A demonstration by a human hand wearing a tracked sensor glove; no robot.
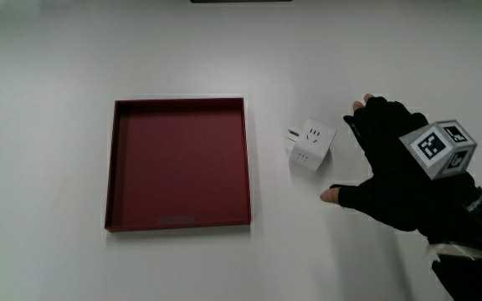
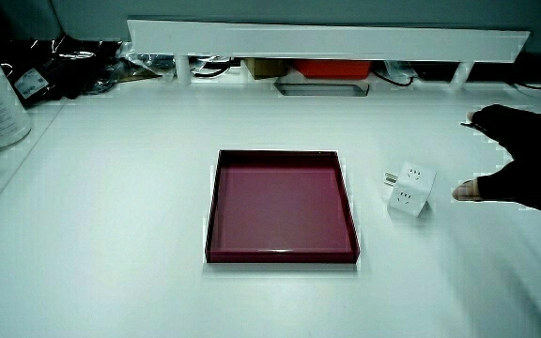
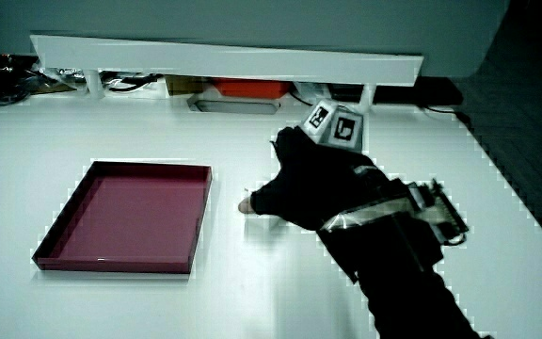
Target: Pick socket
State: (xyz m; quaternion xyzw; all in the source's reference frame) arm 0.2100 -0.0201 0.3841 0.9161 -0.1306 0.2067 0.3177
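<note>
The socket (image 1: pixel 312 145), a small white cube, is lying on the table (image 1: pixel 57 50) between the dark red tray (image 1: pixel 179 164) and the hand (image 1: pixel 400 171), apart from both. If it is being approached too flat, it could be pushed toward the tray rather than gripped, since it looks light and the tabletop smooth. The fingers (image 1: pixel 366 117) and thumb are being held spread wide beside the socket, and nothing is being held or touched.
</note>
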